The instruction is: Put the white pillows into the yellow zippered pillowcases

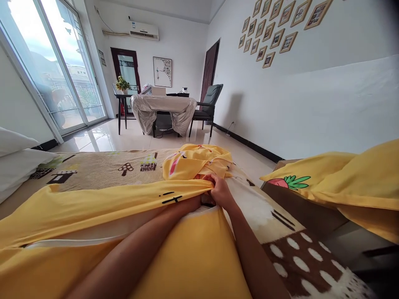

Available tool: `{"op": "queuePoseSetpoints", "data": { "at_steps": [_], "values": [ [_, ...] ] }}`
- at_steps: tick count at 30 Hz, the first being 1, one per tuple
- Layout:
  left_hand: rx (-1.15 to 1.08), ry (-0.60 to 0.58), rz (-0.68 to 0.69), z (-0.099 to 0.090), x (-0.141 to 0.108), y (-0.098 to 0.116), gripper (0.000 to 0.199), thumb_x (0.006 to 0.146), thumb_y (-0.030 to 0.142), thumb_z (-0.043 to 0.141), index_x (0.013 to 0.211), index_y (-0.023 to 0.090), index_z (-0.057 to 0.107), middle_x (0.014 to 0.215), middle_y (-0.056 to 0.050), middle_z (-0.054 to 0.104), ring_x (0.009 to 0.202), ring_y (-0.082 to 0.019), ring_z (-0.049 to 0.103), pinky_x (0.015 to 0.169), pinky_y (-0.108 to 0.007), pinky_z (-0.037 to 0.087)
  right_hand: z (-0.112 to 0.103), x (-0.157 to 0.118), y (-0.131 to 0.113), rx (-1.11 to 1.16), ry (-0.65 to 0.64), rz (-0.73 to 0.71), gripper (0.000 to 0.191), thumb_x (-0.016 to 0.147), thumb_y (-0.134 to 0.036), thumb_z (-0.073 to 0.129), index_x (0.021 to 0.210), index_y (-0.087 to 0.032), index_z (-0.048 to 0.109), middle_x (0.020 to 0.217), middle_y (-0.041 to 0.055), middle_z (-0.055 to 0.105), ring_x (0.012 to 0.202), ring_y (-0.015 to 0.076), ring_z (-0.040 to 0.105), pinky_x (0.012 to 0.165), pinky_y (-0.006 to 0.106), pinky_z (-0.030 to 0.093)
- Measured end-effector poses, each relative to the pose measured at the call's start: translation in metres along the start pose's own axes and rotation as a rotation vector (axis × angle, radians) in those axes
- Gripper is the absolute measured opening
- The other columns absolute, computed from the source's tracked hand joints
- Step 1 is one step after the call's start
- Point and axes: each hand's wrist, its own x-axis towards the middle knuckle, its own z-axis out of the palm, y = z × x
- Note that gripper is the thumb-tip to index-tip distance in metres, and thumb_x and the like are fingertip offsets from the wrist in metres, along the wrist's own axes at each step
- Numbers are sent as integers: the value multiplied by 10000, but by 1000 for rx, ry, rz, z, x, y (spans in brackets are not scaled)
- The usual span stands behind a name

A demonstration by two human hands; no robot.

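A large yellow duvet cover (183,261) lies across the bed, with a white-edged opening running along it. My right hand (220,191) is closed, pinching the upper layer of the cover near its far end. My left forearm passes through the opening, beneath that upper layer. Only a part of my left hand (196,202) shows, close to the right hand, and its fingers are hidden by the fabric. Just beyond both hands sits a bunched heap of yellow printed fabric (199,160).
A beige and brown patterned blanket (102,166) covers the bed. White pillows (18,162) lie at the left; a yellow pillow with a radish print (349,174) is at the right. Beyond stand a covered table (165,104) and a black chair (207,109).
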Motion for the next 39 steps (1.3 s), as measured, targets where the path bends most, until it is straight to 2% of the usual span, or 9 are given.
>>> {"op": "queuePoseSetpoints", "data": {
  "at_steps": [5, 7, 10, 16, 21, 26, 30, 35, 39],
  "values": [
    [203, -117, 155, -29, -39, 40, 269, 708, 104, 526, 922, 219, 643, 1105, -31, 631, 1146, -240, 493, 1075, -402, 322, -6, -5, -13, -236, 91, -49, 332, 498, -124, 419, 762, -173, 613, 761, 31, 650, 750, 179, 576, 697, 271, 413],
    [338, -195, 201, -37, -55, 49, 153, 700, 103, 481, 739, 185, 603, 852, -23, 645, 905, -184, 566, 907, -303, 424, -7, -8, -20, -287, 109, -79, 255, 533, -124, 422, 700, -171, 608, 772, 46, 648, 753, 181, 571, 697, 274, 408],
    [522, -201, 218, -38, -74, 57, 112, 728, 137, 465, 630, 179, 501, 632, -1, 547, 660, -133, 513, 676, -239, 411, -10, -15, -33, -286, 106, -103, 259, 556, -118, 423, 717, -174, 617, 772, 39, 645, 742, 175, 567, 684, 267, 402],
    [638, 28, 131, -26, -97, 79, 255, 895, 405, 417, 994, 218, 559, 1041, -75, 623, 997, -240, 564, 845, -338, 440, -15, -26, -52, -8, 88, -28, 328, 514, -116, 406, 786, -174, 579, 737, 18, 650, 710, 170, 582, 645, 253, 417],
    [667, -114, 227, -30, -99, 91, 132, 850, 303, 493, 835, 217, 591, 889, -33, 650, 906, -205, 583, 841, -299, 440, -10, -23, -50, 268, 2, 15, 329, 523, -140, 419, 832, -191, 520, 698, -11, 610, 637, 148, 547, 553, 227, 405],
    [520, -74, 94, -34, -94, 86, 226, 865, 284, 419, 1010, 191, 565, 1143, -78, 601, 1072, -231, 538, 963, -354, 413, -17, -17, -39, 62, -1, 20, 391, 489, -117, 432, 846, -168, 583, 841, 35, 657, 794, 183, 588, 711, 270, 451],
    [346, -41, 176, -35, -91, 83, 312, 910, 310, 377, 1176, 226, 519, 1324, -39, 518, 1223, -203, 445, 1105, -342, 286, -24, -19, -36, -46, -88, 18, 499, 501, -92, 443, 965, -155, 615, 941, 59, 677, 868, 205, 606, 763, 285, 453],
    [285, -52, 146, -30, -88, 75, 217, 885, 313, 448, 993, 207, 605, 1106, -30, 640, 1036, -184, 556, 980, -285, 398, -23, -27, -42, -424, 84, 53, 384, 525, -59, 434, 830, -162, 643, 811, 59, 679, 792, 202, 583, 713, 275, 401],
    [333, -84, 76, -29, -88, 75, 195, 837, 288, 497, 939, 226, 652, 1018, -14, 667, 956, -198, 581, 920, -298, 427, -22, -26, -50, -295, -13, -29, 237, 530, -70, 434, 661, -175, 602, 645, 3, 610, 656, 152, 530, 590, 231, 354]
  ]
}}
